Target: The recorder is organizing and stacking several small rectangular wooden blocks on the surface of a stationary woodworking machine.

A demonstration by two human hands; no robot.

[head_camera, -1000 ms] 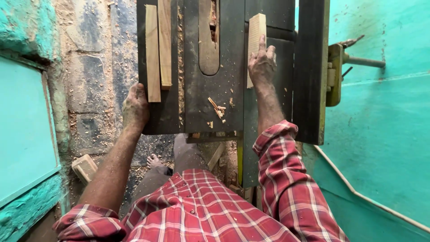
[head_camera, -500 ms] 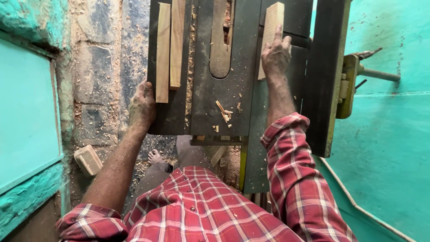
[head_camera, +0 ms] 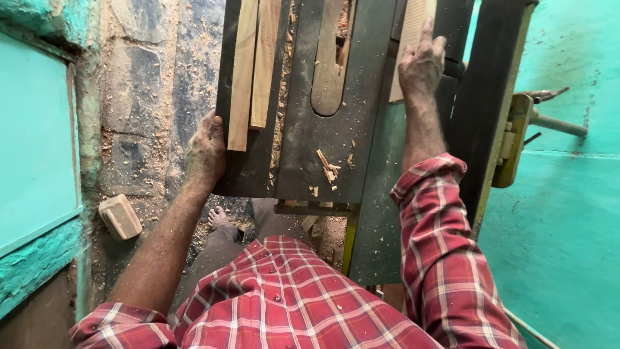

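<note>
Now your left hand [head_camera: 205,154] clamps the dark metal saw bench [head_camera: 323,139] edge for bracing; your right hand [head_camera: 421,61] presses flat, fingers apart, steadying the pale wooden strip [head_camera: 411,32] on it.

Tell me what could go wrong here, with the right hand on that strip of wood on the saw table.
The right hand lies flat on the wood strip, beside the table's slot; if a blade runs there, fingers could stray close. Two loose strips lie by the left hand, which grips the table edge; a nudge might send them off. A bare foot stands on the sawdust-covered floor, where falling wood could hit it.
</note>
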